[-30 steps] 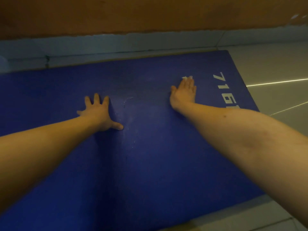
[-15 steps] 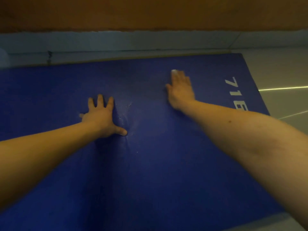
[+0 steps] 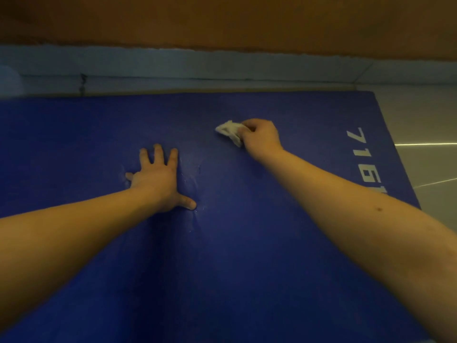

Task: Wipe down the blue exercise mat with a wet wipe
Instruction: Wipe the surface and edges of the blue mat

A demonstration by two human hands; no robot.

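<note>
The blue mat [image 3: 247, 243] lies flat on the floor [image 3: 420, 120] and fills most of the view, its far edge running along a pale baseboard [image 3: 197, 68] under an orange-brown wall [image 3: 222, 21]. Its right edge shows near the floor tiles, with white digits [image 3: 366, 164] printed along that side (they read something like 7161, the last partly hidden by the forearm).

The left hand [image 3: 158, 179] is pressed palm-down on the mat, fingers spread and thumb out to the right; its grip is released, holding nothing. The mat puckers into small creases just beside the thumb and index finger.

The right hand [image 3: 262, 137] sits farther away and to the right, knuckles up, fingers curled in a clenched grip on a crumpled white wipe [image 3: 230, 132]. The wipe sticks out to the left of the fingers and appears to touch the mat's surface, though the contact is hard to make out in the dim light. The two hands are well apart, both forearms reaching in from the near edge.
</note>
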